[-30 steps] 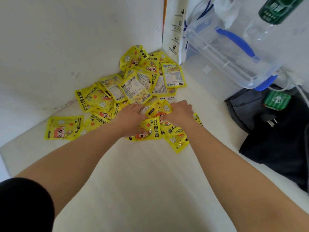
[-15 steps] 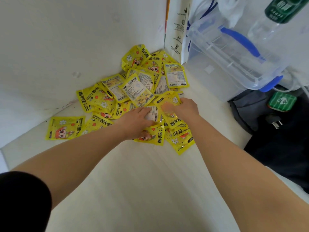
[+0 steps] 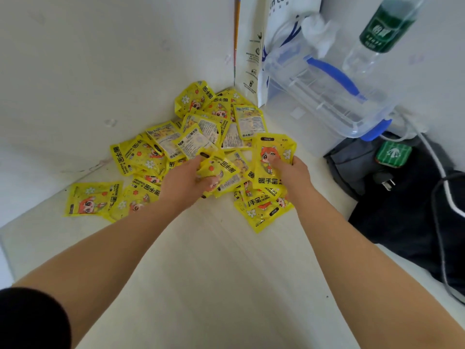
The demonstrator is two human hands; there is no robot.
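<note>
right hand grips a yellow packet near clear box.

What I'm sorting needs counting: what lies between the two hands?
The head view shows yellow packets there: the crumpled packet that the left hand grips, the upright packet that the right hand holds, and loose ones of the pile.

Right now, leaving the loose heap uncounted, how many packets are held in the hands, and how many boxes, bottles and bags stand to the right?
Held yellow packets: 2, left packet in left hand, right packet in right hand
Clear box: 1
Green-label bottle: 1
White paper bag: 1
Dark bag: 1
Total: 6
</note>
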